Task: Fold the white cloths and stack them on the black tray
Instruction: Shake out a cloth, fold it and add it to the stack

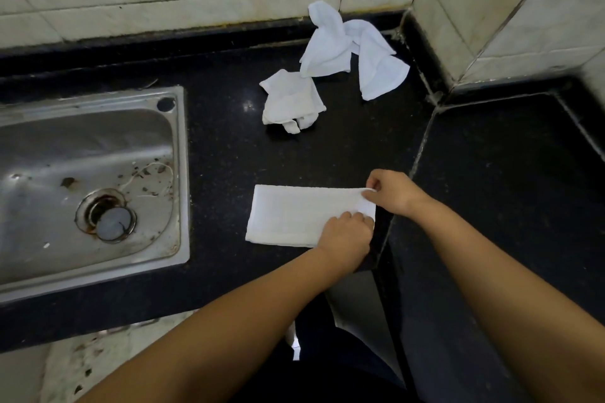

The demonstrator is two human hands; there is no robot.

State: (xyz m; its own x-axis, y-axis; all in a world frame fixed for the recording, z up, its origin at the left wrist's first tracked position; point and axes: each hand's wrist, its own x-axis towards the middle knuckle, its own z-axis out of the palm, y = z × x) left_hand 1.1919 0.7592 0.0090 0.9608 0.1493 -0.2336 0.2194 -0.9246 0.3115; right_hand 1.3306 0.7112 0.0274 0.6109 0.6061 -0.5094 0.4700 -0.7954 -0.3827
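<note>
A white cloth [291,214] lies folded in a long rectangle on the black counter near its front edge. My left hand [345,235] pinches its near right corner. My right hand [389,190] pinches its far right corner. A crumpled white cloth [288,101] sits farther back on the counter. Behind it, against the wall, lie two more loose white cloths [347,46]. No black tray is in view.
A steel sink [88,186] with a drain is set into the black counter [222,147] at the left. Tiled walls close the back and the right corner. A second black counter section [501,173] runs along the right.
</note>
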